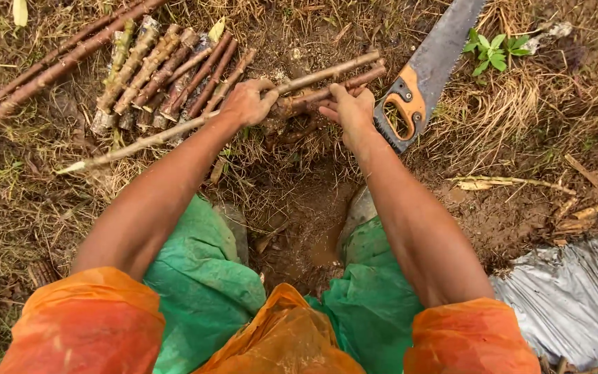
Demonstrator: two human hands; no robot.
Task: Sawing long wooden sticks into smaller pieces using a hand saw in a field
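Head view looks straight down on muddy, grass-strewn ground; the left hand (pixel 247 102) sits at about eleven o'clock from the picture's centre, fingers curled shut around a long thin stick (pixel 174 131) that runs from eight o'clock up toward one o'clock; the right hand (pixel 351 109), just at twelve o'clock, pinches the ends of two shorter sticks (pixel 340 82) between thumb and fingers, the two lying side by side and touching the long one near the left hand. At one o'clock a handsaw (pixel 429 64) lies flat on the soil, its orange-and-black handle just beside the right hand, its blade pointing away to the top edge; at ten o'clock a bundle of cut sticks (pixel 164 69) rests in a row, with two longer poles (pixel 43 73) beyond it at the far left. A small green plant (pixel 493 50) grows at two o'clock; a sheet of grey plastic (pixel 576 298) lies at four o'clock; a muddy hollow (pixel 313 242) lies between the green-clad knees.
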